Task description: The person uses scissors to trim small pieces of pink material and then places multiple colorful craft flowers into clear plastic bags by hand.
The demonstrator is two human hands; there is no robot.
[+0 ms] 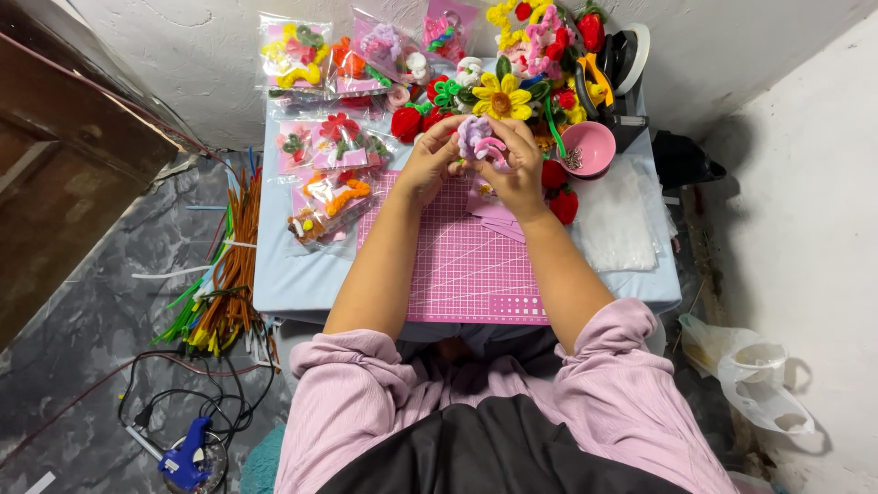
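Head view, looking down at the bench (302, 284). Both hands are raised just above the far edge of the pink cutting mat (457, 265), working one small piece between them.

Left hand (428, 163): fingers curled and pinching the left side of a pipe-cleaner flower (477, 142), lilac with a pink loop. Right hand (519, 165): clenched round its right side, thumb and fingertips on the pink loop. The piece is held off the mat, between the two hands, just in front of the yellow sunflower (501, 99).

Handling, judged: very light, fuzzy, not slippery. The wire core probably bends easily and keeps whatever bend it gets, so a hard squeeze would deform the petals. Best held at the base or stem twist, not across the loops.

Surface: the gridded mat lies flat on a pale blue bench top. Packaged flower pieces in clear bags (320, 151) sit at the left and far side; a crowded bunch of finished flowers and red strawberries (563, 203) is at the far right, beside a pink bowl (588, 146).

Room: grey mottled floor (82, 338), a loose bundle of pipe cleaners (224, 293) at the bench's left, a blue glue gun (186, 460) with tangled cable, a white plastic bag (759, 380) at the right, rough white walls close by.
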